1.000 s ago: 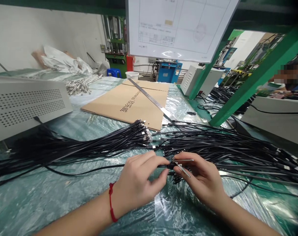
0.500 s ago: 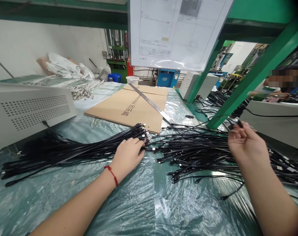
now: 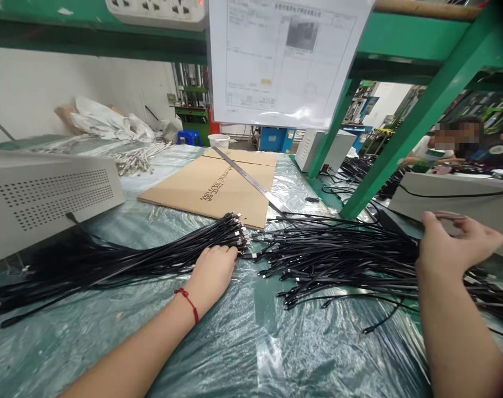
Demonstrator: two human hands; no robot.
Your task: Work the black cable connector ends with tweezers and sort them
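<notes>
My left hand (image 3: pixel 214 275), a red string bracelet at its wrist, is closed at the front side of the left bundle of black cables (image 3: pixel 152 254). A black cable end (image 3: pixel 248 256) comes out at its fingertips; what lies under the palm is hidden. The bundle's metal plugs (image 3: pixel 241 235) point right. My right hand (image 3: pixel 459 243) is raised above the right-hand pile of black cables (image 3: pixel 338 251). Its fingers are bent but apart from the thumb, and I see nothing between them. The pile's plug ends face left, close to the bundle.
Behind the cables lie a cardboard sheet (image 3: pixel 235 182) and a steel ruler (image 3: pixel 251 179). Perforated grey housing (image 3: pixel 61 193) stands left. A green slanted post (image 3: pixel 413 127) rises at right, below a hanging paper sheet (image 3: pixel 276 66). Another person (image 3: pixel 434 152) sits at far right.
My right hand has moved right and its fingers have parted; the black cable end it held no longer shows. My left hand stays by the bundle. The camera view has shifted slightly.
</notes>
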